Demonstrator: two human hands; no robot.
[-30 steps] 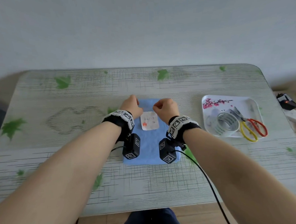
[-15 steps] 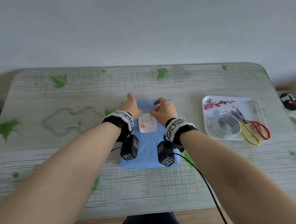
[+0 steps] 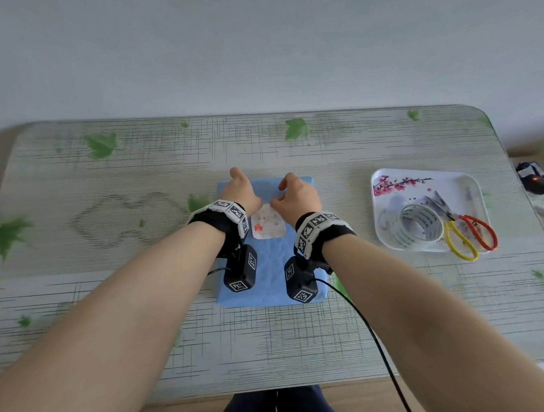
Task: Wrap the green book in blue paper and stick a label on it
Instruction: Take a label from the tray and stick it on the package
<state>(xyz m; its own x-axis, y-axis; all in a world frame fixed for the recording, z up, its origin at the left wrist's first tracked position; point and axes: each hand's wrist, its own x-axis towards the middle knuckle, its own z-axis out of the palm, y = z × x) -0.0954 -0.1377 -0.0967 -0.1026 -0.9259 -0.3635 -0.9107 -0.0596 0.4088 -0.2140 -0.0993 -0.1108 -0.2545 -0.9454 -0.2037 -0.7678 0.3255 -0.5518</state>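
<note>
The green book [image 3: 269,268] lies flat near the middle of the table [image 3: 289,339], fully covered in blue paper so that none of its green shows. A white label [image 3: 268,223] with a small red mark sits on the book's upper face, in its far half and roughly centred across its width.

The left hand [image 3: 241,188] rests palm down on the book's far left part, just left of the label. One fingertip reaches to the book's far edge and the other fingers are hidden behind the back of the hand. The right hand [image 3: 298,196] hovers over or touches the book's far right part. Its fingers are loosely bent and apart, the thumb tip is at the label's far right corner, and nothing is pinched between them. Both wrists wear black bands with black-and-white marker squares, which hang over the book's near half.

Well to the right of the book stands a white flowered tray [image 3: 454,184]. It holds a roll of clear tape [image 3: 421,226] and a pair of scissors [image 3: 465,230] with one yellow and one red handle
</note>
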